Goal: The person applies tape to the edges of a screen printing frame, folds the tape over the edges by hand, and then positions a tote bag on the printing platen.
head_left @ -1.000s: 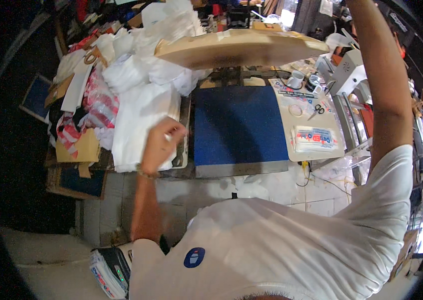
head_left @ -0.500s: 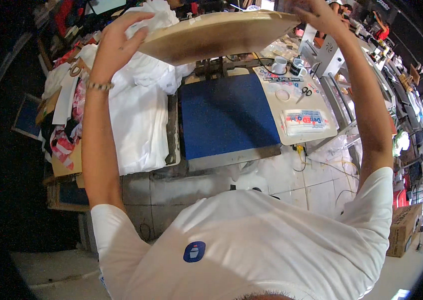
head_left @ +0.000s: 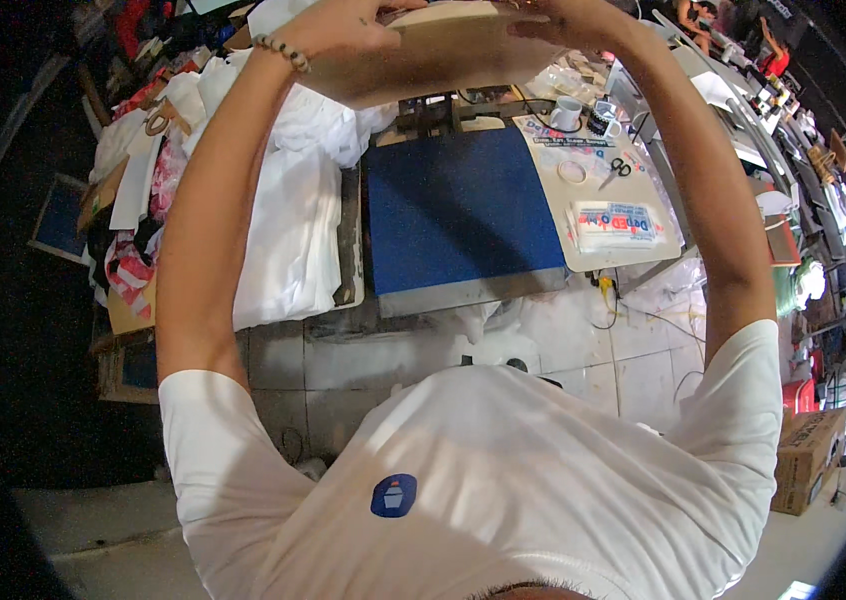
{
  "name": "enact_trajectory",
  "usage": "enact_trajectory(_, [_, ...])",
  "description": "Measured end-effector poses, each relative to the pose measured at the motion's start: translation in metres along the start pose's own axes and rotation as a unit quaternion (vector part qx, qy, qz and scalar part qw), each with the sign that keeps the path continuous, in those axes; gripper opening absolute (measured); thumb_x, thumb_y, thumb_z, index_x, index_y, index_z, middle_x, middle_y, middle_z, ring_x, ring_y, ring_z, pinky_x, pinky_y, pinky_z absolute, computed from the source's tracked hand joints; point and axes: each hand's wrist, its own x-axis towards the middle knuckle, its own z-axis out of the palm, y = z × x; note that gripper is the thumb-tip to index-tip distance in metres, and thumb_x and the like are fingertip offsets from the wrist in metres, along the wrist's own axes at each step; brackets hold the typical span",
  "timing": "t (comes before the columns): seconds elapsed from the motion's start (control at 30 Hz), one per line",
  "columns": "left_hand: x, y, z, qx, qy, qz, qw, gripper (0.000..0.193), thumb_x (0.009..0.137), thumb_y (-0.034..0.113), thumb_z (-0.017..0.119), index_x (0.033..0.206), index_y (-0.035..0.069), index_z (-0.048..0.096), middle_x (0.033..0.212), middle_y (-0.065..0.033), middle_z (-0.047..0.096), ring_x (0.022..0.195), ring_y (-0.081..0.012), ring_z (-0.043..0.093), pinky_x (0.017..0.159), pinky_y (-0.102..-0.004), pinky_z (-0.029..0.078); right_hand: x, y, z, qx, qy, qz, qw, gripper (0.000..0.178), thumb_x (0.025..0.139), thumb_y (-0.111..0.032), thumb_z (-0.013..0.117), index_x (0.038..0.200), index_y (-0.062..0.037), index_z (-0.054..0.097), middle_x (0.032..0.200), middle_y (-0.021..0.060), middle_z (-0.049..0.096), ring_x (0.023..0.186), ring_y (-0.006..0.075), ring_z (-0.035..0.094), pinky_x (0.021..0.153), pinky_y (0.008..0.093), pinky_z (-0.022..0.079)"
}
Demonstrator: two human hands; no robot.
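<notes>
Both my arms reach up and forward over a heat press. My left hand (head_left: pixel 338 30) grips the left edge of its raised tan upper plate (head_left: pixel 443 55), and my right hand (head_left: pixel 568 20) holds the plate's right side near the top of the picture. Below the plate lies the blue lower pad (head_left: pixel 458 215) of the press, flat and bare. A beaded bracelet (head_left: pixel 278 52) sits on my left wrist. I wear a white shirt with a small blue badge (head_left: pixel 393 495).
A heap of white garments (head_left: pixel 288 200) lies left of the press. A side shelf (head_left: pixel 633 262) to the right carries a white mug (head_left: pixel 567 112), scissors (head_left: pixel 615 168), a tape roll (head_left: pixel 571 172) and a printed packet (head_left: pixel 615 225). A cardboard box (head_left: pixel 811 460) stands at right on the tiled floor.
My left hand rose from the white garment pile to the plate's left edge. Both hands now hold the plate, which fills more of the top of the view.
</notes>
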Motion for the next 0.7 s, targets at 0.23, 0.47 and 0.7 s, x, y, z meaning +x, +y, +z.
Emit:
enact_trajectory(0.23, [0.0,-0.015,-0.004,0.051,0.046,0.066,0.995,0.059,0.071,0.021,0.065,0.126,-0.001,0.061,0.118,-0.0227,0.067,0.107,-0.0331,0.065,0.094,-0.0369,0.05,0.012,-0.016,-0.016,0.051,-0.053,0.027,0.997,0.06,0.084,-0.02,0.072,0.137,-0.003,0.051,0.13,0.0212,0.06,0.115,0.0367,0.061,0.095,0.0422,0.05])
enact_trajectory(0.47, [0.005,-0.012,-0.002,0.029,0.04,0.016,0.999,0.057,0.079,0.032,0.073,0.123,-0.003,0.062,0.127,-0.0216,0.061,0.116,-0.0326,0.06,0.1,-0.0394,0.047,0.016,0.007,0.005,0.165,-0.039,0.034,0.985,0.068,0.083,-0.024,0.077,0.14,-0.0029,0.047,0.13,0.022,0.06,0.117,0.0344,0.06,0.097,0.0408,0.049])
enact_trajectory(0.7, [-0.068,-0.073,0.0,-0.176,0.409,-0.079,0.892,0.032,0.096,0.025,0.063,0.114,-0.001,0.065,0.105,-0.013,0.07,0.098,-0.0213,0.068,0.089,-0.0337,0.054,-0.084,0.062,0.022,0.276,0.383,0.19,0.861,0.048,0.089,-0.04,0.068,0.121,-0.0044,0.061,0.114,0.0157,0.062,0.102,0.0272,0.058,0.087,0.0366,0.046])
